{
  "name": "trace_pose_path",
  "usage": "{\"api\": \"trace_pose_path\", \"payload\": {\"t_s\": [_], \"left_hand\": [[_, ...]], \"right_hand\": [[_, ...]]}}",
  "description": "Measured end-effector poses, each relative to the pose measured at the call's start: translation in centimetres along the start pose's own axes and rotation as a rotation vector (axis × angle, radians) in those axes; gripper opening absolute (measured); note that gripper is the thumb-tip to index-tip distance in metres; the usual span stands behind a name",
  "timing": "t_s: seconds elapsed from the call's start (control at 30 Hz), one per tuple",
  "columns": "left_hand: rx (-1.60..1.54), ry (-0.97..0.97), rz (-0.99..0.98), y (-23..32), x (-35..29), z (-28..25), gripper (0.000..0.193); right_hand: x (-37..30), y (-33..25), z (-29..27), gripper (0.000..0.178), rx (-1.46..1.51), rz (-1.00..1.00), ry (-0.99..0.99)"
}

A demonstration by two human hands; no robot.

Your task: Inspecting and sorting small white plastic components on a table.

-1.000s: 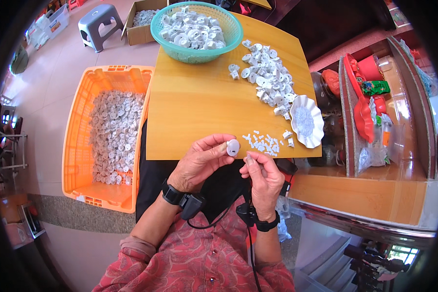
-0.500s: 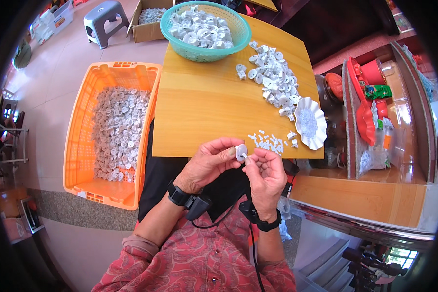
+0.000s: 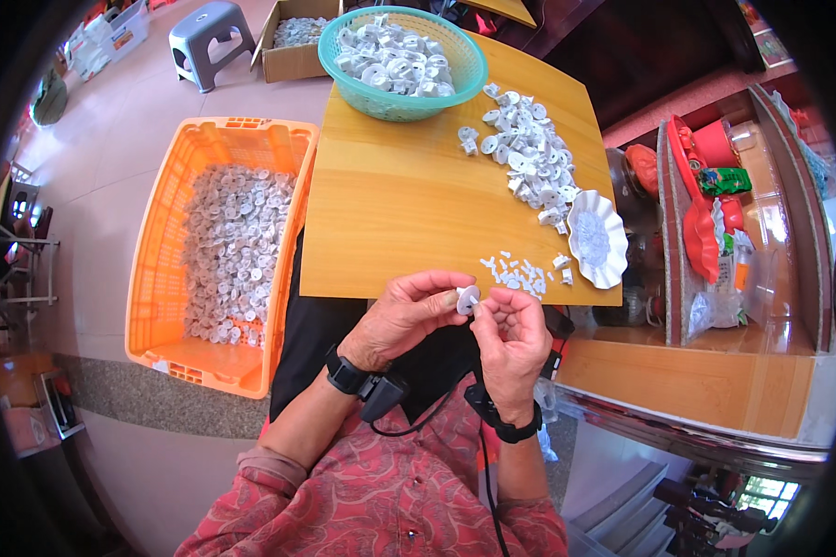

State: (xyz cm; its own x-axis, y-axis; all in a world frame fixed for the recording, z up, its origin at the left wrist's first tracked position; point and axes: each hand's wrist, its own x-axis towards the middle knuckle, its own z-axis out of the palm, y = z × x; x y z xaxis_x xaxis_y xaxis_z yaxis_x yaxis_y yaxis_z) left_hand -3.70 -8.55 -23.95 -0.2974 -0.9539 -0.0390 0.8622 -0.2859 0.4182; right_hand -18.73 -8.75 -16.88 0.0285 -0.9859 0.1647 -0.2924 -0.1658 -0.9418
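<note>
Between my hands, just off the table's near edge, is a small round white plastic part (image 3: 468, 299). My left hand (image 3: 407, 320) pinches its disc between thumb and fingers. My right hand (image 3: 511, 339) is closed at the part's right side, thumb and forefinger pressed together; whatever is in that pinch is too small to make out. Just beyond my hands, small white pegs (image 3: 518, 276) lie scattered on the wooden table (image 3: 390, 213). Two loose white plastic pieces (image 3: 564, 267) sit beside a fluted white dish (image 3: 611, 265) of tiny clear pieces. Farther back spreads a pile of white plastic parts (image 3: 534, 153).
A teal basket (image 3: 395, 104) heaped with white parts stands at the table's far left. Left of the table is an orange crate (image 3: 149, 306) holding many similar parts. A grey stool (image 3: 211, 37) and cardboard box (image 3: 288, 63) stand behind; a shelf (image 3: 678, 362) with red items is at right.
The whole view has shifted slightly, moving the table and crate a little rightward. My hands keep nearly the same pinch, with the white part's disc turned slightly.
</note>
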Motion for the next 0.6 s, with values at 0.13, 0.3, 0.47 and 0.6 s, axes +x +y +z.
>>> {"api": "trace_pose_path", "payload": {"t_s": [0.13, 0.3, 0.47, 0.6], "left_hand": [[0.026, 0.01, 0.007, 0.1, -0.3, 0.4, 0.03], [0.148, 0.047, 0.024, 0.6, -0.6, 1.1, 0.026], [0.358, 0.05, 0.079, 0.7, -0.7, 1.1, 0.026], [0.43, 0.073, 0.087, 0.9, -0.7, 1.5, 0.022]], "right_hand": [[0.0, -0.1, -0.3, 0.022, -0.144, -0.093, -0.029], [0.4, -1.3, -0.7, 0.022, -0.295, -0.201, -0.085], [0.6, -1.7, -0.6, 0.02, -0.317, -0.203, -0.126], [0.6, -1.4, -0.3, 0.02, -0.283, -0.165, -0.142]]}}
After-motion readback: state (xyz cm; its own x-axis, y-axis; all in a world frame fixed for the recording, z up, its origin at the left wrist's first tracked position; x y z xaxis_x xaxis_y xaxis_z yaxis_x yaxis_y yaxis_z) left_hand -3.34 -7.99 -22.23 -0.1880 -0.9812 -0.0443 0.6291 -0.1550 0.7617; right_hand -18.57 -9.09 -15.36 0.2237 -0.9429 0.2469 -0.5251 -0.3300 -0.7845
